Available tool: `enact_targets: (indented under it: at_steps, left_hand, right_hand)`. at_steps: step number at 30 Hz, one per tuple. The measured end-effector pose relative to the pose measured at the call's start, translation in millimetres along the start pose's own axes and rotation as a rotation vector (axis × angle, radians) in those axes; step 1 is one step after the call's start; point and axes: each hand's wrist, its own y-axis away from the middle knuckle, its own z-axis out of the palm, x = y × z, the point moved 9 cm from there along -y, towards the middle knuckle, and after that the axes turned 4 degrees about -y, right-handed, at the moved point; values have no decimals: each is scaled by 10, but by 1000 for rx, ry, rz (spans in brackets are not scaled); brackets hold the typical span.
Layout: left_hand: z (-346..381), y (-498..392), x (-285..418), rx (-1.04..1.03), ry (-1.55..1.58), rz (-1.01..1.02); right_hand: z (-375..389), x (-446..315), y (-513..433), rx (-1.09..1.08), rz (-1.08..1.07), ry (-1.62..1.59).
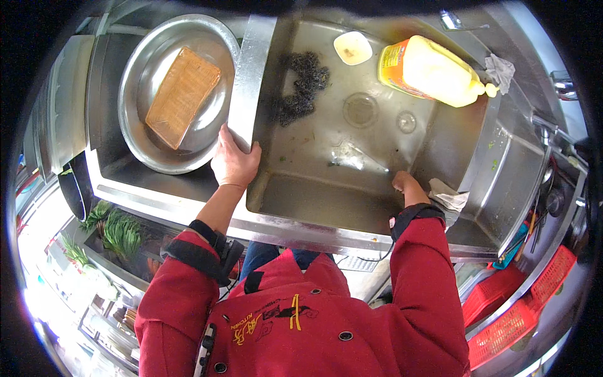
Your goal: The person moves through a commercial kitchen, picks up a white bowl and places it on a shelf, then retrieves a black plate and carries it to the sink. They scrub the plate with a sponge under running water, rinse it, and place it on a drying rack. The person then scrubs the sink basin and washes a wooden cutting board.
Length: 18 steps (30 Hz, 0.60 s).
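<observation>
My left hand (pixel 234 158) rests on the steel divider (pixel 249 89) between two sink basins, its thumb spread from the fingers. Its fingers are beside the rim of a round steel bowl (pixel 128 118). In that bowl lies a tan rectangular woven basket (pixel 183 96). Down inside the right basin (pixel 301 188), near its front right corner, is my right hand (pixel 404 182) with curled fingers; what they may hold is hidden. Dark wire scouring pads (pixel 306 89), a small whitish square dish (pixel 353 48) and a large yellow plastic jug (pixel 431 70) lie in this basin.
Crumpled cloths lie on the right ledge (pixel 450 194) and by the jug (pixel 500 73). A faucet (pixel 546 125) and utensils (pixel 532 231) are at the far right, with red plastic baskets (pixel 504 334) below. Green leafy vegetables (pixel 120 233) lie at lower left.
</observation>
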Motion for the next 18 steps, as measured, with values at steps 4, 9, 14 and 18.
enact_targets:
  at_steps: [4, 9, 14, 18]
  left_hand:
    - [-9, 1, 0, 5, -9, -3]
    - [-21, 5, 29, -11, -21, -9]
    - [6, -7, 13, -20, -21, -14]
    - [51, -10, -44, -23, -29, -19]
  right_hand:
    - [-156, -262, 10, -95, 47, -256]
    - [-1098, -1105, 359, -152, -113, -920]
    - [-1821, -1786, 430, 100, -347, -476]
    - [-1786, -2131, 340, 232, -420, -246]
